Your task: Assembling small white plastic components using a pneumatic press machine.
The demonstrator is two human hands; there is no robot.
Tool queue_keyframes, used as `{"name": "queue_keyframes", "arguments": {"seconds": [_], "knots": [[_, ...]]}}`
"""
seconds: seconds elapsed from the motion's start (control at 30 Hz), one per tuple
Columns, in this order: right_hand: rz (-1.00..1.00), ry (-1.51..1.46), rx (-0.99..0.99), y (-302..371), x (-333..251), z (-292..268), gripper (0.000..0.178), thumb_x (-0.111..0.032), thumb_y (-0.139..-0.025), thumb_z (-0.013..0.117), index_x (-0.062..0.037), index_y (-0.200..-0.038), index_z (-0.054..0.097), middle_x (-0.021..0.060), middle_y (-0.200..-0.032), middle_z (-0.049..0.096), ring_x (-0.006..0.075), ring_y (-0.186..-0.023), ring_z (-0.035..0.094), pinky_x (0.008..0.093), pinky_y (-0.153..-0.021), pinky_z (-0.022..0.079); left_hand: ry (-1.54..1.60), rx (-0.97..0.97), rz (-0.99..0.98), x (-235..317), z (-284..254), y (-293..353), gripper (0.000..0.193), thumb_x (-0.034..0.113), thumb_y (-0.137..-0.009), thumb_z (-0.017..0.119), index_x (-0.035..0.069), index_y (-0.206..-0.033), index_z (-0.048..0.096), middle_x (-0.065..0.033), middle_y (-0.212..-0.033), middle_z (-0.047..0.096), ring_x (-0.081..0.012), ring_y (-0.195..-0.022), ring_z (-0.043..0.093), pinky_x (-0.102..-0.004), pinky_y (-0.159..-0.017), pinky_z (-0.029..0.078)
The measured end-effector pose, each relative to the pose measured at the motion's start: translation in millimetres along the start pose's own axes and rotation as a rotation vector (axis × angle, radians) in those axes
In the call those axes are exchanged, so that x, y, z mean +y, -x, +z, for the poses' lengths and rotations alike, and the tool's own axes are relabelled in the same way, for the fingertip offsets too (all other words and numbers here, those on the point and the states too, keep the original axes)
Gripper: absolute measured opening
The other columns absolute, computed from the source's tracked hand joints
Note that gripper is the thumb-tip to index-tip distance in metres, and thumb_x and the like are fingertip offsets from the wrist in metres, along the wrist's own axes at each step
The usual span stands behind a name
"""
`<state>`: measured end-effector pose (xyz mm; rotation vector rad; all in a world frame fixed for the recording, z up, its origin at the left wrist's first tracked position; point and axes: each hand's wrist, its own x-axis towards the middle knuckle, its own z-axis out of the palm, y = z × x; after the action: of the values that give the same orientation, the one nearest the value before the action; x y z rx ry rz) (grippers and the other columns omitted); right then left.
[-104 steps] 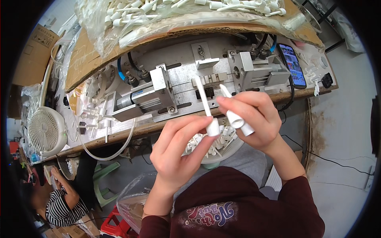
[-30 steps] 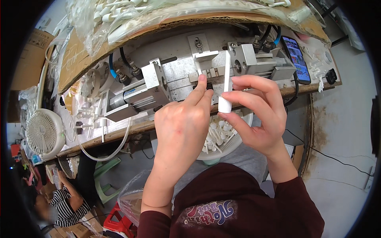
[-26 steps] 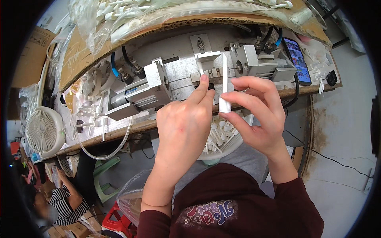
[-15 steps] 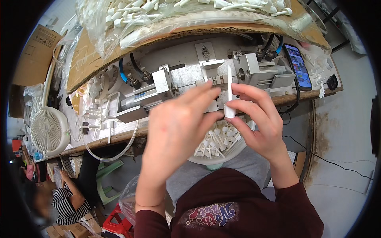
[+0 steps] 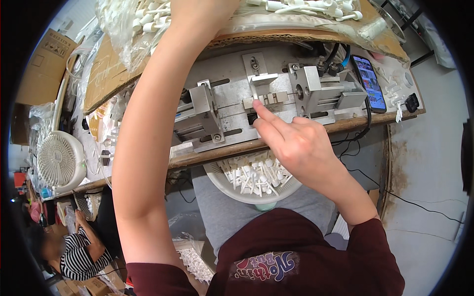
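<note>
My left arm stretches far forward, and my left hand point(image 5: 210, 9) is at the upper edge, over the heap of white ribbed caps with thin stems point(image 5: 316, 7). Its fingers are cut off by the edge, so what it touches does not show. My right hand point(image 5: 298, 145) is at the metal fixture point(image 5: 279, 97) on the bench, index and middle fingers stretched out. The index fingertip meets the small block at the fixture's left end, beside a short white piece point(image 5: 255, 92). No held object shows in this hand; its thumb is hidden.
Metal clamp units point(image 5: 200, 111) flank the fixture. Below the bench edge, a white basket point(image 5: 232, 195) of stemmed caps rests on my lap. A phone point(image 5: 370, 84) lies at right, a white fan point(image 5: 61, 160) stands at left. A person in stripes point(image 5: 86, 254) sits lower left.
My left hand has gone from the fixture up to the heap of caps. My right hand, which held a white stemmed cap upright, has lowered to the fixture; that cap no longer shows in it.
</note>
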<state>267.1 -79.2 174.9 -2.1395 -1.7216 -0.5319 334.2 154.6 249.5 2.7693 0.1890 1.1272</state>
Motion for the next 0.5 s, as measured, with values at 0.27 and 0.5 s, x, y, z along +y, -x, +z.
{"name": "queue_keyframes", "arguments": {"seconds": [0.27,0.5], "knots": [[0.079,-0.021,-0.09,-3,0,-7,0.014,-0.005,-0.073,0.066,-0.0048,-0.086,0.059,0.0164,-0.125,0.07,0.0169,-0.052,0.057,0.0287,-0.054,0.05,0.195,-0.061,-0.119,18,-15,-8,0.022,0.006,-0.083,0.072,0.002,-0.105,0.076,-0.0164,-0.094,0.076,-0.0269,-0.09,0.074,-0.0354,-0.079,0.057],[0.074,-0.251,0.029,6,11,-11,0.019,-0.014,-0.078,0.073,-0.0014,-0.09,0.065,0.0184,-0.112,0.074,0.0175,-0.062,0.071,0.0288,-0.057,0.055,0.122,0.365,0.433,12,-40,33,0.02,0.002,-0.082,0.074,-0.002,-0.101,0.074,-0.0205,-0.103,0.074,-0.0253,-0.09,0.074,-0.0325,-0.078,0.058]]}}
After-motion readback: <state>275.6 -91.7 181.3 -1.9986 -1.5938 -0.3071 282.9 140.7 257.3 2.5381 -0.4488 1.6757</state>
